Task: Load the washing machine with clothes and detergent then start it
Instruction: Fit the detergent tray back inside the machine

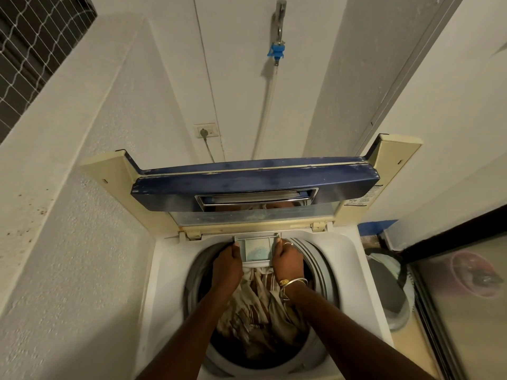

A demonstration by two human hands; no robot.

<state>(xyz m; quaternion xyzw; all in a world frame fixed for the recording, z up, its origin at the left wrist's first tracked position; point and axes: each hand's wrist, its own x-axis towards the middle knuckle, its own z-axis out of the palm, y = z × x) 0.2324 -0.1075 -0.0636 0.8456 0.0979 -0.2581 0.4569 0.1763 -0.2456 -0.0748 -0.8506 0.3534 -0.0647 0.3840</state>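
Top-loading washing machine [164,270] seen from above, with two hands at the far edge of its opening. The left hand [227,263] grips the left side of the single detergent drawer [258,249], its fingers curled under the edge and the thumb lying along the top. The right hand [286,260] grips the right side in the same way, so the drawer sits between the two hands, held by both, just under the hinge of the raised lid [255,185]. The drawer's pale floor carries light blue specks. Directly below the hands and between the forearms lies one heap of clothes [260,305], brown and cream striped fabric filling the drum [326,272]; how many garments make it up cannot be told. The right wrist bears thin metal bangles [292,283], whose number is unclear, and one ring [287,244] shows on a finger of that hand. Beyond the hands, above the one blue-fronted lid, the wall carries one wall socket [206,130] with one plug [203,132] in it, and one tap [279,15] with one blue fitting [277,52] and one hose [267,105] running down behind the machine. To the right of the right hand, beside the machine, stands one grey bin [389,286].
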